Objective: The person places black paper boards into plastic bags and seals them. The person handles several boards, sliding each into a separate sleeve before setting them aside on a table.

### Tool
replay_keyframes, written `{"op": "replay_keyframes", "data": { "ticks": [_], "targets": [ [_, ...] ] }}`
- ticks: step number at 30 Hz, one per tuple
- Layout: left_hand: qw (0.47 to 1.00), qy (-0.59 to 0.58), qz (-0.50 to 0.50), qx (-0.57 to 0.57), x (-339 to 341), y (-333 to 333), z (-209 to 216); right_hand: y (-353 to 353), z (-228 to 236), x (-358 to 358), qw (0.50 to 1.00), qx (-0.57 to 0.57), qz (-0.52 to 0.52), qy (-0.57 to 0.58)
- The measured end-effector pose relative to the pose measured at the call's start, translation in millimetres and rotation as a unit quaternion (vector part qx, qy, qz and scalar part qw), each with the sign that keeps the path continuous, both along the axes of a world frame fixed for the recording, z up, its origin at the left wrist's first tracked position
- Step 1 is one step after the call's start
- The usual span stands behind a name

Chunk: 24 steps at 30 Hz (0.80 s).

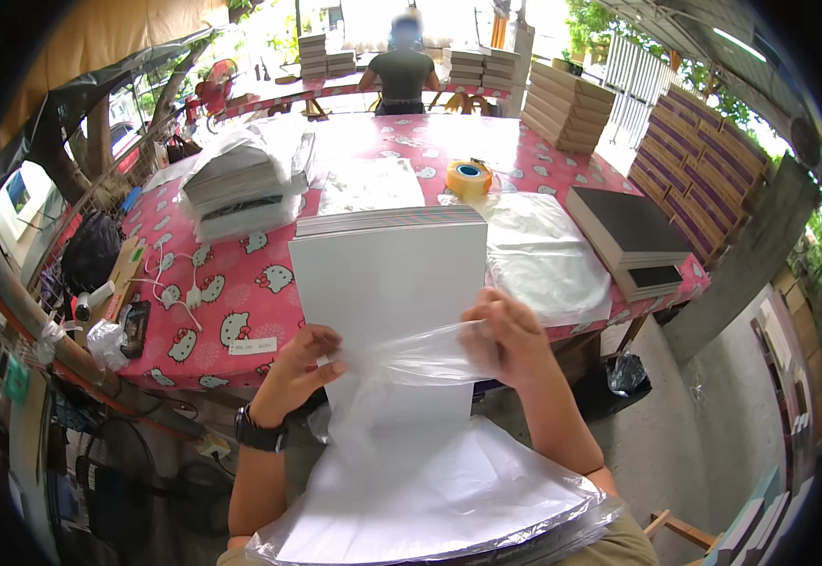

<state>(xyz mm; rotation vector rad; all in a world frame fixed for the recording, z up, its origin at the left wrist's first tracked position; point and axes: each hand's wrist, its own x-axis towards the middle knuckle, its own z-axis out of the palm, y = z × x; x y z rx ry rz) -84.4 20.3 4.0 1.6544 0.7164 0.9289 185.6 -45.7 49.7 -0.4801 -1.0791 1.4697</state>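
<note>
In front of me a thick stack of white sheets or boards (pixel 392 278) stands tilted at the table's near edge. A clear plastic bag (pixel 406 357) is stretched across its lower part. My right hand (pixel 510 338) is closed on the plastic at the stack's right side. On the left edge, my left hand (pixel 302 370) has its fingers curled in on the plastic; the fingertips are partly veiled. A white stack in clear plastic (pixel 439 500) lies on my lap below.
The pink patterned table (pixel 241 283) holds plastic-wrapped stacks (pixel 241 184), a tape roll (pixel 468 177), flat clear bags (pixel 548 255) and a dark-topped stack (pixel 628 226). Cartons (pixel 698 170) stand at the right, above a black bin (pixel 614 387). A person (pixel 404 75) is at a far table.
</note>
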Motion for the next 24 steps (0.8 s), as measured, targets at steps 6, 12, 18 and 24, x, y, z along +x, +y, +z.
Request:
{"op": "replay_keyframes", "data": {
  "ticks": [6,12,18,24],
  "targets": [
    [0.959,0.215,-0.03,0.182,51,-68,69,-16,36,-50,0.887,0.208,-0.132,-0.391],
    [0.884,-0.402,-0.146,-0.188,-2,-47,34,-15,-2,-26,0.791,0.222,0.45,-0.35],
    [0.768,-0.538,-0.158,-0.311,-11,-50,1,-12,-29,10,0.953,0.162,0.209,0.149],
    [0.806,-0.438,-0.378,-0.127,-19,-43,-28,24,-85,54,0.894,0.085,0.413,0.152]
  ]
}}
